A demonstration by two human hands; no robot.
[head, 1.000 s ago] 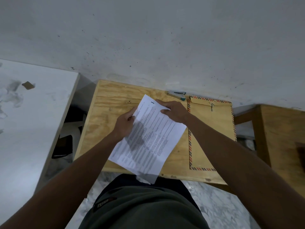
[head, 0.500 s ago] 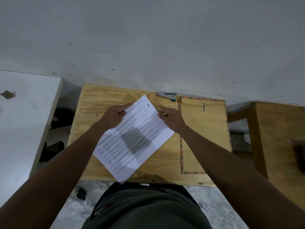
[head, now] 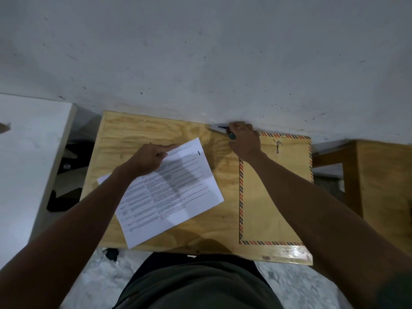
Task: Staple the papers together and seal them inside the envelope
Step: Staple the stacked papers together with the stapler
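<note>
printed lines on the papers (head: 169, 192) too small to read, no other text

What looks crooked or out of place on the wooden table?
The papers lie askew, turned against the table edge, and one lower sheet sticks out at the left, so the stack is not squared. The envelope lies straight.

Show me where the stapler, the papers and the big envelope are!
stapler (head: 217, 128), head view, on its grey tip left of the right hand.
papers (head: 178, 197), head view, middle of the top printed sheet.
envelope (head: 263, 208), head view, its plain brown face.
</note>
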